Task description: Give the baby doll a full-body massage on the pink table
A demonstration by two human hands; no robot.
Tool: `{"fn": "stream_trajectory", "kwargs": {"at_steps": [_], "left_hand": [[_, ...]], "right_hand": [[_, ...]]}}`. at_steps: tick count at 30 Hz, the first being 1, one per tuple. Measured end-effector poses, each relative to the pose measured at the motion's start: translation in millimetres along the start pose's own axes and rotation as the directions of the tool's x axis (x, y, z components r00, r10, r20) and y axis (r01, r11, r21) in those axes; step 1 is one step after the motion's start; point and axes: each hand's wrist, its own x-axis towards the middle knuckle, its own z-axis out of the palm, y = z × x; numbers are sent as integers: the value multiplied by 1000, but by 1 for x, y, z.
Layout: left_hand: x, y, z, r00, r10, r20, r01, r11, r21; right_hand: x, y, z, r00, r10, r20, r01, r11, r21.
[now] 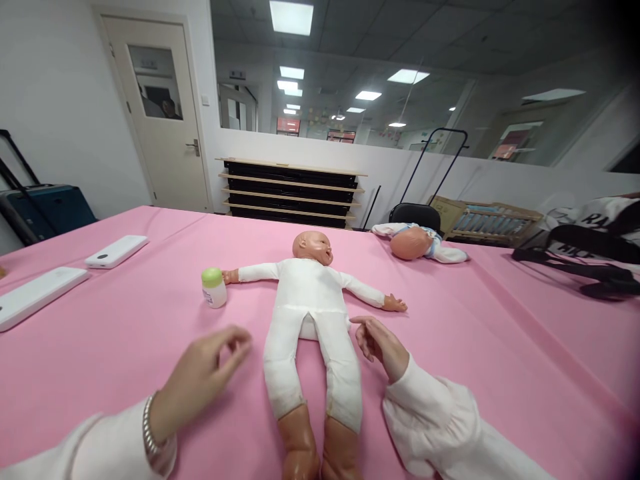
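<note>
Nearest, two white-sleeved forearms reach in from the bottom edge over the pink tablecloth (125, 333). The left hand (200, 377) comes from the lower left, a beaded bracelet (147, 423) at the wrist; its fingers are loosely curled with thumb and forefinger tips almost meeting, and they hold nothing. It hovers just left of the doll's near leg, apart from it. The right hand (383, 347) rises from the lower right with the wrist bent back; its fingers are half curled and empty, forefinger pointing left towards the doll's hip, just beside the cloth body without clearly touching it.

Between the hands lies the baby doll (310, 300) on its back, brown feet nearest, arms spread wide, head at the far end. Close by its left-side hand stands a small white bottle with a green cap (214, 287), upright. Farther left lie two flat white devices (116, 251). Beyond, to the right, a second doll (415, 242) lies at the table's far edge.
</note>
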Motion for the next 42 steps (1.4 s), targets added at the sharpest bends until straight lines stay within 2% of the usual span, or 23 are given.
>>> {"fn": "stream_trajectory", "kwargs": {"at_steps": [1, 2, 3, 4, 6, 9, 11, 12, 13, 16, 19, 23, 27, 29, 30, 34, 35, 36, 37, 39, 40, 41, 42], "left_hand": [[12, -10, -10, 968, 87, -236, -65, 993, 99], [26, -21, -20, 896, 176, -408, -106, 976, 190], [41, -33, -27, 822, 246, -514, -131, 960, 249], [56, -46, -33, 775, 277, -568, -137, 951, 277], [81, -71, -35, 739, 233, -632, -97, 965, 242], [98, -98, -22, 741, -59, -669, -13, 995, -102], [97, -106, -10, 777, -250, -578, 48, 939, -342], [94, -107, -6, 798, -289, -528, 63, 913, -404], [92, -106, -3, 822, -294, -488, 66, 900, -431], [87, -102, 0, 878, -197, -437, 16, 924, -383], [88, -100, 0, 904, -155, -399, 32, 954, -298], [89, -105, 5, 878, -226, -421, 127, 959, -252], [88, -104, 6, 867, -333, -370, 192, 910, -368], [89, -101, 4, 824, -395, -407, 190, 868, -458], [90, -100, 2, 780, -435, -451, 175, 842, -510], [88, -93, 1, 551, -555, -623, 81, 778, -623], [86, -91, 1, 533, -530, -660, 61, 802, -594], [83, -88, 2, 540, -461, -704, 41, 850, -525], [79, -84, 3, 575, -336, -747, 19, 917, -398], [71, -79, 4, 693, 73, -717, -76, 997, 28], [67, -76, 5, 741, 304, -598, -170, 947, 271], [64, -75, 5, 755, 496, -428, -281, 835, 473], [62, -73, 5, 735, 625, -264, -377, 699, 608]], "right_hand": [[4, -11, 2, 995, -23, 97, 21, 1000, 15], [8, -23, 7, 979, -34, 199, 27, 999, 40], [13, -36, 15, 950, -13, 313, -7, 998, 64], [18, -50, 25, 911, 8, 412, -52, 994, 97], [31, -71, 51, 823, 42, 566, -180, 965, 191], [54, -76, 93, 771, 68, 633, -395, 831, 391], [67, -61, 117, 760, 102, 641, -511, 703, 494], [70, -51, 125, 751, 151, 643, -566, 649, 509], [72, -41, 132, 740, 209, 639, -608, 615, 503], [69, -22, 138, 702, 259, 664, -666, 570, 481], [61, -21, 134, 701, 280, 656, -675, 556, 485], [59, -25, 132, 705, 278, 652, -673, 554, 491], [62, -22, 133, 701, 263, 662, -677, 536, 504], [62, -21, 133, 700, 264, 663, -681, 527, 508], [62, -20, 133, 699, 264, 665, -682, 526, 508], [61, -21, 132, 690, 246, 680, -678, 549, 489], [61, -21, 132, 689, 245, 682, -675, 558, 482], [61, -22, 132, 689, 248, 681, -673, 568, 473], [61, -22, 132, 689, 254, 679, -670, 579, 464], [61, -22, 133, 690, 260, 675, -663, 601, 446], [61, -21, 133, 685, 262, 680, -664, 609, 434], [60, -21, 134, 678, 258, 688, -664, 616, 424], [61, -20, 134, 669, 250, 700, -665, 621, 415]]}}
